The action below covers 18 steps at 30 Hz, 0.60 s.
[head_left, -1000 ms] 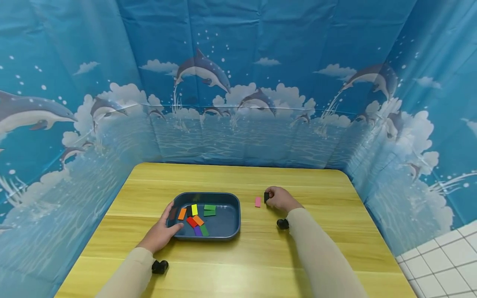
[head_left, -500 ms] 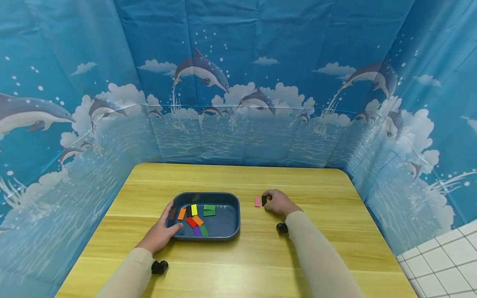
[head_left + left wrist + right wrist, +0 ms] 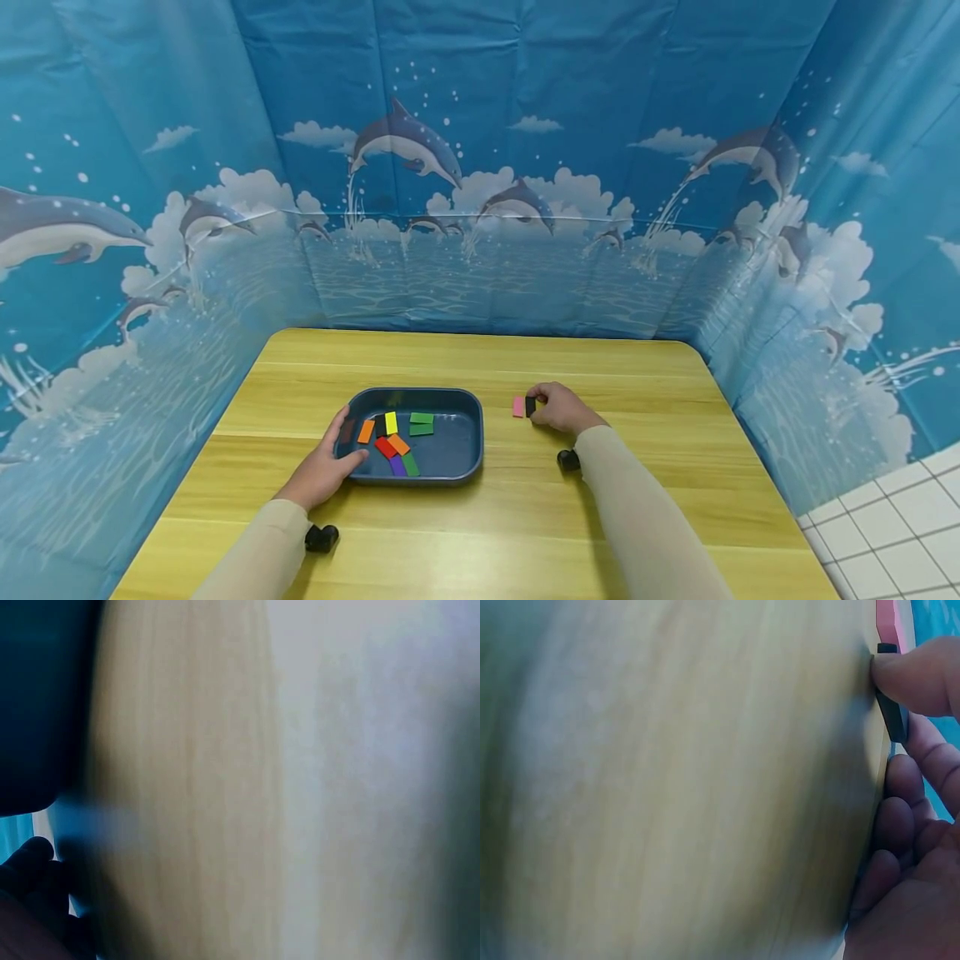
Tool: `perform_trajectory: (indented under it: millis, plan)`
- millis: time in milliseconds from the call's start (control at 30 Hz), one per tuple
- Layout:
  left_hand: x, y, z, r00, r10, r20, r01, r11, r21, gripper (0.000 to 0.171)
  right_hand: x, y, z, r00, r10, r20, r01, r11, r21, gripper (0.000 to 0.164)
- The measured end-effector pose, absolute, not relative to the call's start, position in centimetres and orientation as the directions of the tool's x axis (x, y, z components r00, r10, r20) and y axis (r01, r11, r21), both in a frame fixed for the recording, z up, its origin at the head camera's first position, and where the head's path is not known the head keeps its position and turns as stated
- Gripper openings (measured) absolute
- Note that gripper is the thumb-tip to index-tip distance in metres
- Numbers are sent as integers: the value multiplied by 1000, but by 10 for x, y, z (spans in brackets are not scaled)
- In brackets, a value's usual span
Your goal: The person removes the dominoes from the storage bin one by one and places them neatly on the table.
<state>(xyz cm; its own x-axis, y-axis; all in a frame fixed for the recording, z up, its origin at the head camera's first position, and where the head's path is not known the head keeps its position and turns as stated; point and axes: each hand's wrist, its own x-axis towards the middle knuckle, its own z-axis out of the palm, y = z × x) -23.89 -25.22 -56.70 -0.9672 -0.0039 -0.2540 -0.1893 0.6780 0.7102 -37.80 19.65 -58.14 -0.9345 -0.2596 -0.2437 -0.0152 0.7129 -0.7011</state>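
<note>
Table [image 3: 465, 542]: yellow wood, dolphin curtain [image 3: 480, 275] behind.
Right hand [image 3: 558, 407]: we pinch the black block [image 3: 891, 716] just beside the pink block [image 3: 518, 407].
Left hand [image 3: 322, 471]: spread on the tray's [image 3: 450, 481] edge.
Out: pink block down, black block not let go.
Left in tray: many colored blocks [image 3: 386, 447].

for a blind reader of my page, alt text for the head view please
A person's right hand pinches a black tile beside a pink tile on a wooden table, while the left hand touches the left end of a dark blue tray holding coloured tiles. Behind hangs a blue dolphin-print sheet.
</note>
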Motion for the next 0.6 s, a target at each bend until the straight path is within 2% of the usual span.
perform_trajectory:
  millis: [600]
  plan:
    - [-239, -252, -568, -967, -1, -254, -188, 678, 711, 93, -377, 194, -582, -936, -256, -243, -9, 705, -709, 45]
